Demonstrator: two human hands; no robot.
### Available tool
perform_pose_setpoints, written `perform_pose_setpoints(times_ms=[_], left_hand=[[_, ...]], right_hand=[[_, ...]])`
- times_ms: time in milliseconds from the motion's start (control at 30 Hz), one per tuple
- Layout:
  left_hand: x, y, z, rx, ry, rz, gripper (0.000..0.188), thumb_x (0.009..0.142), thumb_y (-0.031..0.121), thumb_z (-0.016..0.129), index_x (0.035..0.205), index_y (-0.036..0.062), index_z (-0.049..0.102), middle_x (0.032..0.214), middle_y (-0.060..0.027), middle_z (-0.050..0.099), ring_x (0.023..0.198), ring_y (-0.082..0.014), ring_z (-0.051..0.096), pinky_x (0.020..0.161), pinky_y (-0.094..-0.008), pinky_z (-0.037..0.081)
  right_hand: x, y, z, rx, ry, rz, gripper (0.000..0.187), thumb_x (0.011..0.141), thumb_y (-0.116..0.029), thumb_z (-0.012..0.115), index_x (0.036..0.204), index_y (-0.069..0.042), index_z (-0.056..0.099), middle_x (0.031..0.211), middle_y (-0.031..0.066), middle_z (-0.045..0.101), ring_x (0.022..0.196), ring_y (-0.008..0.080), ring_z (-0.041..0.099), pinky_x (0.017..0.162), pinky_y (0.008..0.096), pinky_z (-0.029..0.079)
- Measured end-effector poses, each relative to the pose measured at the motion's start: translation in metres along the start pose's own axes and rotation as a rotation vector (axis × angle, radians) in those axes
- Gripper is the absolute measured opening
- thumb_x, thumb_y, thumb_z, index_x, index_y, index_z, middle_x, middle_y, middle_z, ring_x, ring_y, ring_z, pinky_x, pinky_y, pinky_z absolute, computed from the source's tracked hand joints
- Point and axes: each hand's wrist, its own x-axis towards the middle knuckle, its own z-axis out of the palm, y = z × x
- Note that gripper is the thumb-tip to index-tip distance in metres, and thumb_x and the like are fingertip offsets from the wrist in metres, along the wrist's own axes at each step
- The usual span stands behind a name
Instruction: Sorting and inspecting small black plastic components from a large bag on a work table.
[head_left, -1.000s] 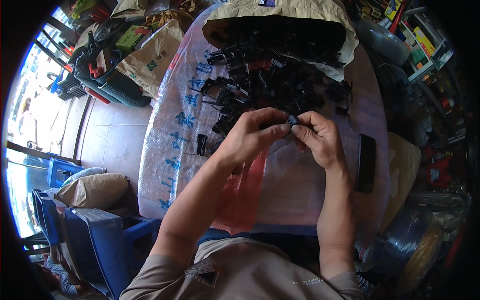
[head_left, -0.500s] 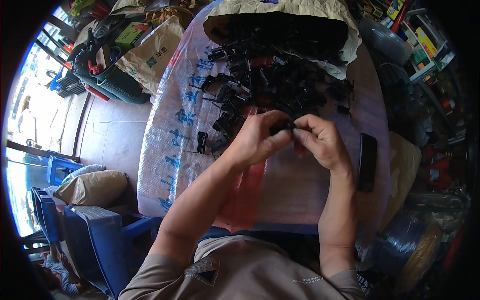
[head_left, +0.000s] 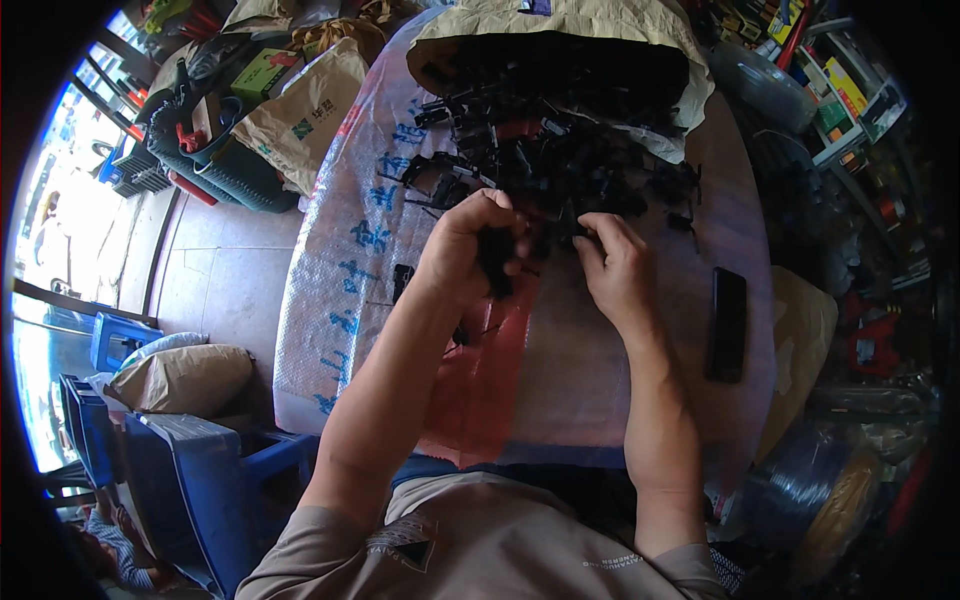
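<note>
A heap of small black plastic parts (head_left: 600,170), some with thin rods or wires, spills from the mouth of a brown paper sack (head_left: 600,22) at the table's far end. My left hand (head_left: 465,240) curls around a black plastic part (head_left: 494,262) at the heap's near left edge; its exact kind is too dark to tell. To the right, my right hand (head_left: 618,262) has thumb and forefinger pinched together at the near edge of the heap. Whatever lies between those fingertips blends into the dark parts behind.
A woven plastic sheet (head_left: 320,300) covers the table, with a red strip (head_left: 478,400) along its middle. A black phone (head_left: 728,325) lies at the right. Blue plastic stools (head_left: 195,450) and a stuffed sack (head_left: 185,375) stand at the left; a cluttered shelf (head_left: 850,130) is far right.
My hands were together over the table and have come apart. The left moved left with a black part in its curl; the right moved slightly left, its fingertips reaching the heap's edge.
</note>
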Motion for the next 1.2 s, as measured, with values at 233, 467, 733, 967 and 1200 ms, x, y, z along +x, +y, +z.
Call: perform_pose_setpoints(times_ms=[233, 467, 733, 967, 1200], left_hand=[[-0.01, -0.015, 0.035, 0.588, 0.168, 0.113, 0.023, 0.091, 0.022, 0.066, 0.094, -0.0013, 0.063, 0.076, -0.0046, 0.063, 0.056, -0.0078, 0.054, 0.049, -0.0218, 0.04], [-0.01, -0.007, 0.024, 0.288, 0.085, -0.078, 0.022, 0.094, 0.022, 0.059, 0.086, 0.0011, 0.061, 0.068, -0.0066, 0.059, 0.046, -0.012, 0.048, 0.041, -0.0249, 0.036], [-0.013, -0.005, 0.028, 0.259, 0.026, -0.179, 0.018, 0.093, 0.018, 0.058, 0.094, 0.0005, 0.064, 0.066, -0.0069, 0.058, 0.045, -0.012, 0.048, 0.04, -0.0239, 0.034], [-0.017, -0.018, 0.036, 1.068, -0.044, 0.522, 0.027, 0.086, 0.01, 0.068, 0.109, -0.0027, 0.065, 0.094, -0.0129, 0.069, 0.084, -0.0158, 0.066, 0.074, -0.0282, 0.052], [-0.017, -0.029, 0.036, 0.978, 0.0, 0.495, 0.012, 0.086, 0.005, 0.064, 0.095, -0.003, 0.065, 0.083, -0.0107, 0.068, 0.076, -0.0134, 0.066, 0.068, -0.0274, 0.052]], right_hand=[[0.0, -0.026, -0.003, 0.106, 0.163, -0.032, 0.018, 0.078, 0.003, 0.067, 0.095, -0.004, 0.064, 0.085, 0.0123, 0.067, 0.076, 0.0307, 0.067, 0.064, 0.0355, 0.052], [0.0, -0.021, -0.014, 0.465, 0.047, 0.0, 0.02, 0.086, 0.002, 0.065, 0.105, -0.002, 0.063, 0.103, 0.0095, 0.065, 0.077, 0.0153, 0.061, 0.069, 0.0269, 0.049], [0.001, -0.016, -0.023, 1.017, -0.079, 0.225, 0.012, 0.092, -0.004, 0.062, 0.104, -0.003, 0.063, 0.097, 0.0015, 0.061, 0.074, 0.0054, 0.054, 0.065, 0.0198, 0.045], [0.0, -0.017, -0.015, 0.897, -0.033, 0.322, 0.01, 0.092, -0.005, 0.062, 0.101, -0.002, 0.062, 0.081, -0.0013, 0.061, 0.068, 0.0057, 0.055, 0.061, 0.0209, 0.046], [-0.002, -0.018, -0.015, 0.961, -0.047, 0.311, 0.013, 0.091, -0.002, 0.058, 0.105, 0.0, 0.06, 0.085, 0.0009, 0.062, 0.069, 0.0063, 0.057, 0.064, 0.0212, 0.049]])
